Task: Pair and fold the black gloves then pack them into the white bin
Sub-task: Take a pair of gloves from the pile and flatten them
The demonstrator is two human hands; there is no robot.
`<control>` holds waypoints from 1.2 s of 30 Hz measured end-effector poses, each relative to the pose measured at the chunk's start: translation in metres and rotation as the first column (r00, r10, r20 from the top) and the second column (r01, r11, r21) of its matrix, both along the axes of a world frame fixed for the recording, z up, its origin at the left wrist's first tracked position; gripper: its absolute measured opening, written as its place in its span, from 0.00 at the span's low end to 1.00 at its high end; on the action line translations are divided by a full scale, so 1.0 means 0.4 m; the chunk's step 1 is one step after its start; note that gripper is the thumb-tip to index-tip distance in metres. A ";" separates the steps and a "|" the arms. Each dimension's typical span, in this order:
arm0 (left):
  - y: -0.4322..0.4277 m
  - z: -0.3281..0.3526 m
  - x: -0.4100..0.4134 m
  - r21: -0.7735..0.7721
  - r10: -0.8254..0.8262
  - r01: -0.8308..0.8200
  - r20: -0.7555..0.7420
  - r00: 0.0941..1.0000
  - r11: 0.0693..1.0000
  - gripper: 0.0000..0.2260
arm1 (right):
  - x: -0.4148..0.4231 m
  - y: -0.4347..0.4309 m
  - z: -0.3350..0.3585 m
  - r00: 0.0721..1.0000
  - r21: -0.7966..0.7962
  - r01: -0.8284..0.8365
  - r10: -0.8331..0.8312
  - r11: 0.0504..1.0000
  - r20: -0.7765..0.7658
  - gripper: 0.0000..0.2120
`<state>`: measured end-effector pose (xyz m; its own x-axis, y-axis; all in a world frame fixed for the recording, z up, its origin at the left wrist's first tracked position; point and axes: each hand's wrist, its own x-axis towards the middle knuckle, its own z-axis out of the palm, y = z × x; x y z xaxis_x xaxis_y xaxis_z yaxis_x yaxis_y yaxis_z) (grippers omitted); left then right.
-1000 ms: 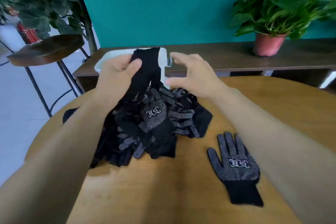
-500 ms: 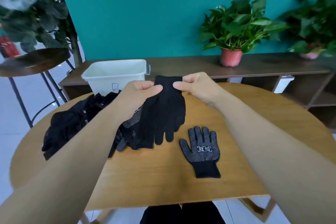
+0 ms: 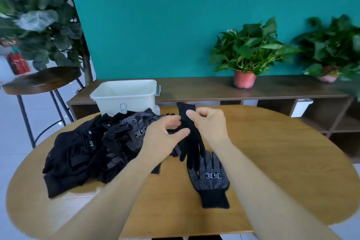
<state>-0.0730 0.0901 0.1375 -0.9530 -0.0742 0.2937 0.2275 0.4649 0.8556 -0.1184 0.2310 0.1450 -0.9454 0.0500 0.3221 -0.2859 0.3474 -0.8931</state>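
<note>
Over the table (image 3: 272,161), our right hand (image 3: 209,122) pinches a black glove (image 3: 191,142) by its cuff; our left hand (image 3: 163,136), fingers parted, touches it.

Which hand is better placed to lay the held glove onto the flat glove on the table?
Probably right. The right hand pinches the hanging glove near its cuff, and the flat glove lies just below, on that side. The left hand sits nearer the pile.
</note>
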 end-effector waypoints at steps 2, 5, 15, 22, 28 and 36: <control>0.037 -0.015 -0.004 0.022 -0.031 0.032 -0.036 0.999 0.999 0.18 | 0.008 -0.009 -0.021 0.998 0.054 0.023 -0.020 0.998 -0.059 0.21; 0.067 -0.017 -0.022 0.034 0.040 -0.036 -0.147 0.988 0.999 0.12 | 0.022 -0.005 -0.034 0.985 0.142 0.041 -0.016 0.989 -0.175 0.12; 0.049 0.023 -0.031 0.364 -0.271 0.202 0.149 0.951 0.909 0.08 | 0.054 0.149 0.026 0.893 -0.245 -0.272 0.339 0.930 0.297 0.17; 0.036 -0.006 -0.064 0.227 -0.351 0.289 0.317 0.881 0.930 0.04 | 0.023 0.214 -0.009 0.862 -0.150 -0.330 0.363 0.932 0.353 0.10; 0.059 -0.048 -0.146 0.132 -0.257 0.227 0.295 0.920 0.965 0.08 | -0.057 0.234 -0.052 0.884 -0.139 -0.271 0.303 0.953 0.356 0.14; 0.106 -0.082 -0.295 0.056 -0.210 0.202 0.248 0.946 0.978 0.12 | -0.189 0.248 -0.088 0.914 -0.104 -0.207 0.230 0.973 0.335 0.21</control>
<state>-0.1909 0.1326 0.1047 -0.9910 0.1264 0.0433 0.0914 0.4049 0.9098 -0.1940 0.3302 0.1098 -0.9869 -0.1604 -0.0198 -0.0211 0.2492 -0.9682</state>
